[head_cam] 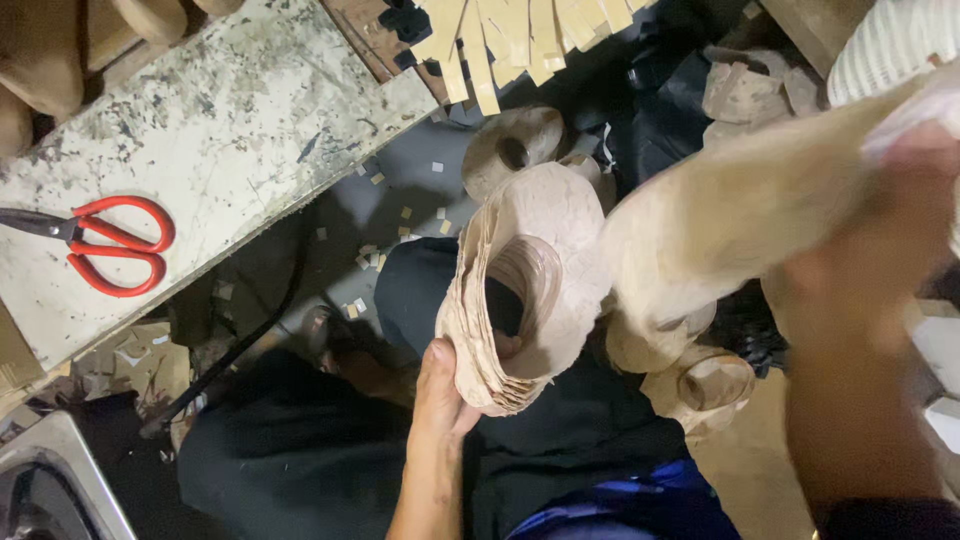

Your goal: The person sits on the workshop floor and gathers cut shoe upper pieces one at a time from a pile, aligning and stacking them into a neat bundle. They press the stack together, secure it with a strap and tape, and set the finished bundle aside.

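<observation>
Head view: left hand (440, 395) over the lap, fingers clamped on a stack of tan ring-shaped paper pieces (525, 290). Right hand (880, 230) blurred, gripping a beige piece (730, 215). Could fan apart and spill floorward through the edge-only pinch. Red scissors (115, 245) on the bench (230, 130).

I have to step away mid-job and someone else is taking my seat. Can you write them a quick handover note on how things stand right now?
Left hand: grips a stack of tan shaped pieces from below, over the lap.
Right hand: raised close to the camera, blurred, holding one large tan piece.
More tan pieces lie on the floor at right.
Red-handled scissors rest untouched on the stained board; tape strips hang at its far end.
How many are done or left cannot be told.
</observation>
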Demonstrator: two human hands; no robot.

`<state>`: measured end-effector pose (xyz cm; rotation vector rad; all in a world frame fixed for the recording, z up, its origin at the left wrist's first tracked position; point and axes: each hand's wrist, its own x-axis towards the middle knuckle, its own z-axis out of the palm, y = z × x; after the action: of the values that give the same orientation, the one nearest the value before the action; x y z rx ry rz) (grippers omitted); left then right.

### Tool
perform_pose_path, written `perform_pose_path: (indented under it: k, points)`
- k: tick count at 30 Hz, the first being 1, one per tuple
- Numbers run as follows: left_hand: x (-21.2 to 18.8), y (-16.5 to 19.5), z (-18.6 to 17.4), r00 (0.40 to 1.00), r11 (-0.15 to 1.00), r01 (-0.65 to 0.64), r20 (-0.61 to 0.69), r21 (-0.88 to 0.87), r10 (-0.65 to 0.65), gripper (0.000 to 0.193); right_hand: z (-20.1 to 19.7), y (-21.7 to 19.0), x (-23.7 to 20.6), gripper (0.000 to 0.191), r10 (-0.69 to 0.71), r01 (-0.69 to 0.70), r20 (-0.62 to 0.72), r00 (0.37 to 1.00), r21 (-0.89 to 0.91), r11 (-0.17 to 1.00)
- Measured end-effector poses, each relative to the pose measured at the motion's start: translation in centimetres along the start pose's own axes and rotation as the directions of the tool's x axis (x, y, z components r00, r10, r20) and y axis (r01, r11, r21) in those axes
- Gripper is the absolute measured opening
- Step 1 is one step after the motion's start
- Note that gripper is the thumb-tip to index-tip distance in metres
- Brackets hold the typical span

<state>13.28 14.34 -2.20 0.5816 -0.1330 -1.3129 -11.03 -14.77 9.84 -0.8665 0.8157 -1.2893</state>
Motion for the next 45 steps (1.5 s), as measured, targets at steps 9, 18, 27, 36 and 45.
perform_pose_path:
  k: [9,18,27,36,45]
  points:
    - [-0.5,-1.2,-0.8,1.0,0.997,0.005,-0.007,0.082,-0.005,0.09,3.9,13.0,-3.5,0.014,0.266,-0.269,-0.055,0.963,-0.068,0.961]
    - [-0.4,-0.8,-1.0,0.999,0.99,-0.008,0.045,0.14,0.002,0.091,4.1,14.5,-5.0,0.014,0.186,-0.168,-0.004,0.983,-0.45,0.877]
    - [0.3,-0.6,-0.7,0.999,0.998,-0.037,0.012,0.045,0.037,0.089,6.7,7.8,-8.4,0.032,-0.2,0.55,0.572,0.795,-0.543,0.634]
    - [0.0,-1.4,-0.8,0.998,0.984,-0.064,0.012,0.168,0.063,0.086,3.3,5.9,-11.5,0.029,-0.158,0.432,0.408,0.899,-0.771,0.467]
    - [-0.7,-2.7,-0.5,0.986,0.851,-0.146,0.007,0.505,0.166,0.085,5.7,7.9,-12.2,0.019,0.411,0.374,0.741,0.531,-0.64,0.671]
